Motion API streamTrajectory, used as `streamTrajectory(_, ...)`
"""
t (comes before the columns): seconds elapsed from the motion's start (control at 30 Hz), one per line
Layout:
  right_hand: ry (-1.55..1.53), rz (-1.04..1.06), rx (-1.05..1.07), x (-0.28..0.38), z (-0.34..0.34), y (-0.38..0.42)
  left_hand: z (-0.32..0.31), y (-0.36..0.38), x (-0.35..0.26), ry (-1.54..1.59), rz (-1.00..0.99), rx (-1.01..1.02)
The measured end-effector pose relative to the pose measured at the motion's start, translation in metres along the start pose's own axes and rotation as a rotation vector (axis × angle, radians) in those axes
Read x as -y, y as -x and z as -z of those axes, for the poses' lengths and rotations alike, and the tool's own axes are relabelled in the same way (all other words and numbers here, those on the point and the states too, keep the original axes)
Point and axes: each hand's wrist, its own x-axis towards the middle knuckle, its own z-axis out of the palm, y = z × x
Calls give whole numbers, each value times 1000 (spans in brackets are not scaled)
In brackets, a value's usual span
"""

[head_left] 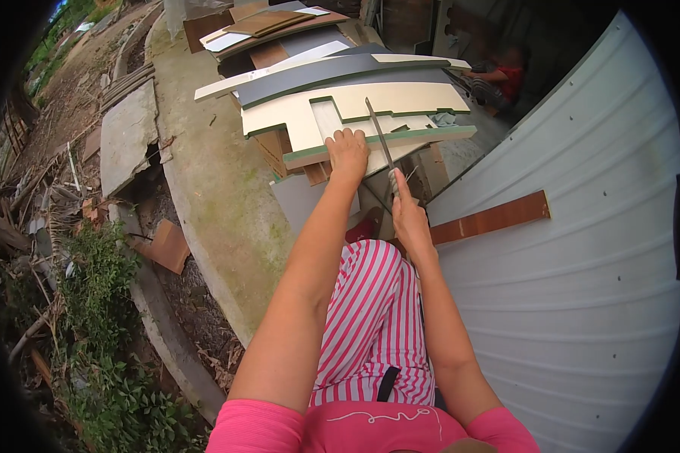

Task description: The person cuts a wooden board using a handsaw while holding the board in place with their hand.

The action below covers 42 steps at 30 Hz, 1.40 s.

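Left hand (347, 155): fingers bent over board (302, 113) edge
Right hand (411, 219): closed around saw (381, 134) handle
Saw: blade lay across board

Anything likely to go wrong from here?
Cut risk: left hand rests on the cream board, close to the long blade in the right hand. A slip sideways could reach the fingers.
Shift risk: boards are loosely overlapped, so the pile might slide under load.
Break risk: the cream board may crack at its notches.
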Motion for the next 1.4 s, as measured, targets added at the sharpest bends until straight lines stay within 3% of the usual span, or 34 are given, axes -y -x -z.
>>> streamTrajectory(0.3, 40, 12, 4, 10, -8, -43, 8, 2, -1, 45, -28, 12)
streamTrajectory(0.9, -91, -77, 103, -4, 20, 73, 0, 1, 2, -24, -52, 6)
streamTrajectory(1.4, 34, -19, 14, 23, -3, -58, 4, 0, 1, -13, -63, 8)
